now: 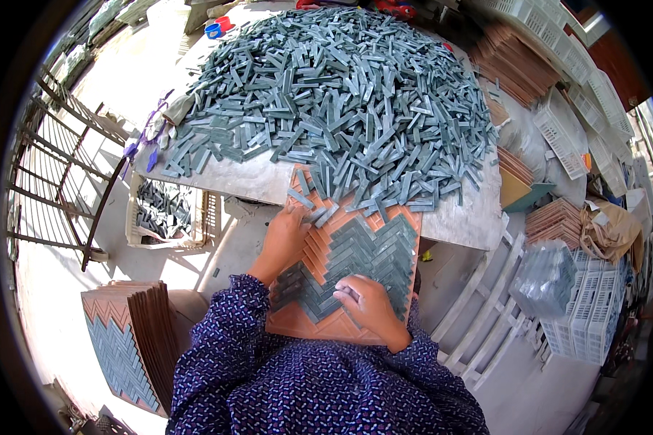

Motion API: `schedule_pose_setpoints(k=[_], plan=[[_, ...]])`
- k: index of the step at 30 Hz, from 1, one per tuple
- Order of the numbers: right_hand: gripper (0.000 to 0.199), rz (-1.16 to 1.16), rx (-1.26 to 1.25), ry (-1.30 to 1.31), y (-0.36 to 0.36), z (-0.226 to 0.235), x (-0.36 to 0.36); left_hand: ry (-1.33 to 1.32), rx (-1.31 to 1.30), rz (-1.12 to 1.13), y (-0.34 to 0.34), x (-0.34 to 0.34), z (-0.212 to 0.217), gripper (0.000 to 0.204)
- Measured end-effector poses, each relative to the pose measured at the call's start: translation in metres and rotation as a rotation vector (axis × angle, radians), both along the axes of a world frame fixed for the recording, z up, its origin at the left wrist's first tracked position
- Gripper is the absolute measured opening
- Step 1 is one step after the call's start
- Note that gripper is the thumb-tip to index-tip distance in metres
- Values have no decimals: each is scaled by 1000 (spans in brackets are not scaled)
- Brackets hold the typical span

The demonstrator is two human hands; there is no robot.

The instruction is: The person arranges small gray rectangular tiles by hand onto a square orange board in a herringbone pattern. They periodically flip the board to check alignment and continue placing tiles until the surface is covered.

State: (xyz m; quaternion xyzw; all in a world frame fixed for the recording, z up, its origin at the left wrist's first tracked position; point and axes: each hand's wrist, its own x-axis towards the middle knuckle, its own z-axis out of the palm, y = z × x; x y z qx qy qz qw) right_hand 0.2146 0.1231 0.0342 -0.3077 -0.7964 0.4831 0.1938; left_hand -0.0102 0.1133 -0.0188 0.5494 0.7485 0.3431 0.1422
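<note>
A pale table (pixel 461 225) takes up the upper middle of the frame, most of its top covered by a heap of grey-green strips (pixel 348 94). The person's dark patterned garment (pixel 326 388) fills the lower middle. A barred metal rack (pixel 100 210) stands at the left edge; white crates (pixel 544 29) are piled at upper right beside a stack of brown sheets (pixel 515 61).

The grooved orange board (pixel 341 333) is at the centre, between garment and table, its upper end meeting the heap. A dark herringbone section (pixel 370 250) occupies much of it; bare grooves are visible at its left. Loose strips spill over the upper part of the board and obstruct the grooves there.

A stack of boards (pixel 159 333) stands at lower left, its face partly filled with strips. An off-white crate (pixel 133 210) containing dark pieces sits left of centre, and a clear-wrapped pack (pixel 546 279) rests at right.

The left hand (pixel 283 235) covers part of the board's left edge, fingers bent and narrow beside loose strips; whether they grip one cannot be told. The right hand (pixel 370 301) obscures the lower right of the herringbone, fingers curled, thumb close to them; whether anything is held cannot be told.

Smallest noted: a blue ring (pixel 212 30) and a red ring (pixel 225 23), upper left.
</note>
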Motion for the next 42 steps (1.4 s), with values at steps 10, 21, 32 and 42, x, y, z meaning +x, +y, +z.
schedule_pose_setpoints(k=[10,21,32,42], plan=[[13,-13,-46,-59,-2,-13,32,-54,-84,39,-83,5,23,9],[12,5,-28,-38,-2,-7,31,2,-74,111,-90,15,5,5],[13,-3,12,-15,-2,1,33,10,-30,7,-31,11,21,13],[13,-113,13,-38,-2,0,51,-34,-73,-56,7,7,8,17]])
